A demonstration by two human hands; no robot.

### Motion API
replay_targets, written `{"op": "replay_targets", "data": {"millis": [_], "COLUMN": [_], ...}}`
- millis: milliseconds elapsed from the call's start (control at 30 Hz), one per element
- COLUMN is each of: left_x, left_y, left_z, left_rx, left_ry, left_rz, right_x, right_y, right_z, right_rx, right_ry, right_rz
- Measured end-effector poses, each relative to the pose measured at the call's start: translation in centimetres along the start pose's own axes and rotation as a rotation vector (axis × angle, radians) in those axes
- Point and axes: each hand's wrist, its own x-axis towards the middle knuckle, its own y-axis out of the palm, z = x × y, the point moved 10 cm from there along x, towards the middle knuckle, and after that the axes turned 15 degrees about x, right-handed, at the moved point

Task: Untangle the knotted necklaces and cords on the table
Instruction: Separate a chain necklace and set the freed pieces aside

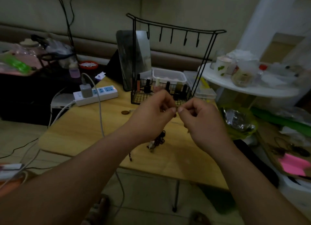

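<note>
Pinching dark cord (161,138) | left hand (151,114), right hand (202,119): fingers (165,98) curled, thumbs tip-to-tip | rest hangs below them

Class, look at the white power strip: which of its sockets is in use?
The socket under the grey charger, left of the three free blue sockets on the power strip; only it carries a plug.
</note>
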Motion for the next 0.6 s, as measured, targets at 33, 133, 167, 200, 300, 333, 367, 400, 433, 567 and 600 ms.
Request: {"op": "replay_targets", "data": {"millis": [33, 133, 167, 200, 300, 333, 367, 400, 433, 567, 600], "left_x": [0.2, 0.2, 0.2, 0.2, -0.1, -0.2, -0.3, -0.3, -0.3, 0.1, 0.2], "left_y": [-0.2, -0.6, -0.6, -0.6, -0.4, -0.2, -0.1, 0.0, 0.0, 0.3, 0.4], "left_z": [0.1, 0.0, 0.0, -0.1, -0.2, -0.1, 0.0, 0.0, 0.0, 0.3, 0.5], "left_rx": [-0.001, -0.016, -0.019, -0.019, -0.015, -0.006, 0.011, 0.031, 0.048, 0.04, 0.032], "left_ry": [0.002, 0.022, 0.034, 0.046, 0.061, 0.057, 0.057, 0.061, 0.064, 0.071, 0.069], "left_rz": [-0.02, -0.056, -0.059, -0.059, -0.047, -0.038, -0.032, -0.028, -0.023, 0.011, 0.016], "right_x": [0.2, 0.2, 0.1, 0.1, -0.2, -0.3, -0.4, -0.4, -0.4, 0.0, 0.1], "right_y": [-0.1, 0.0, 0.0, 0.0, 0.2, 0.4, 0.5, 0.5, 0.5, 0.0, 0.1], "right_z": [0.2, 0.7, 0.8, 0.8, 1.0, 1.0, 0.9, 0.8, 0.7, -0.3, -0.5], "right_rx": [-0.01, 0.012, 0.021, 0.018, -0.014, -0.024, -0.032, -0.033, -0.021, 0.049, 0.051], "right_ry": [-0.02, -0.061, -0.073, -0.085, -0.107, -0.107, -0.106, -0.104, -0.098, -0.034, -0.022], "right_rz": [-0.026, -0.054, -0.055, -0.049, 0.012, 0.04, 0.063, 0.078, 0.082, 0.074, 0.083]}}
